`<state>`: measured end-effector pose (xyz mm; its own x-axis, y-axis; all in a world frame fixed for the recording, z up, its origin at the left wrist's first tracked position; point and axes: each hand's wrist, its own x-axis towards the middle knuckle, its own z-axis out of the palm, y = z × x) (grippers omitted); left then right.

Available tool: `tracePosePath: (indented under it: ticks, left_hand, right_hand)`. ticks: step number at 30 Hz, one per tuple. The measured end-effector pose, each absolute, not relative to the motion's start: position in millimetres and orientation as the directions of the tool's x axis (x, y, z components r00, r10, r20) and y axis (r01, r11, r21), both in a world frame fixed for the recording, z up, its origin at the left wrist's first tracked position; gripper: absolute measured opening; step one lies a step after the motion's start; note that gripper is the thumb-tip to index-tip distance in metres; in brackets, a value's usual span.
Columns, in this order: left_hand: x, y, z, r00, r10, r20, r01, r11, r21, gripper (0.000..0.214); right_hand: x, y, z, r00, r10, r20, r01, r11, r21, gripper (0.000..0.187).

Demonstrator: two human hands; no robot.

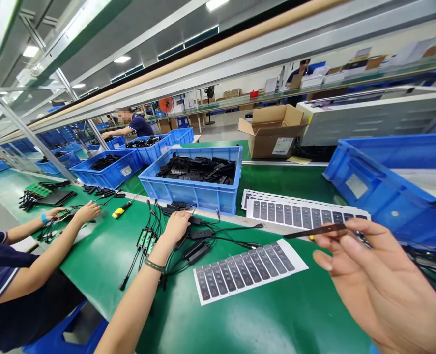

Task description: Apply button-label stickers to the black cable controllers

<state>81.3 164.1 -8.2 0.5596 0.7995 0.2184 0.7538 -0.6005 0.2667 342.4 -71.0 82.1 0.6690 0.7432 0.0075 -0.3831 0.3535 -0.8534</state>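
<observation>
- Grip of right hand (380, 280) clamped on narrow dark strip (313, 231)
- Grip of left hand (175, 227) on black cables (236, 241): state unclear
- Label sheet (245, 270) on green bench (276, 324)

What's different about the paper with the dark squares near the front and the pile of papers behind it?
The sheet lies alone, while the pile is several sheets stacked and slightly fanned. The sheet sits nearer the camera; the pile sits farther back, beside the blue bin. Both are white with rows of dark labels, and both lie on the green bench.
</observation>
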Motion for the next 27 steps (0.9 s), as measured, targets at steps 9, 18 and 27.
tracePosePath:
  ticks: [9, 18, 27]
  left_hand:
    - [84.2, 125.6, 60.2, 0.257, 0.914, 0.314, 0.454, -0.401, 0.796, 0.042]
    - [136.8, 5.0, 58.8, 0.468, 0.875, -0.123, -0.266, 0.272, 0.925, 0.037]
    - [156.6, -43.3, 40.4, 0.634, 0.764, -0.121, -0.303, 0.390, 0.869, 0.061]
  right_hand:
    - [347.2, -64.3, 73.0, 0.653, 0.757, -0.015, -0.416, 0.342, -0.843, 0.033]
    - [337.3, -65.0, 61.6, 0.546, 0.833, 0.090, -0.381, 0.342, -0.859, 0.025]
    - [316.6, -67.9, 51.0, 0.371, 0.900, 0.228, -0.219, 0.323, -0.921, 0.011]
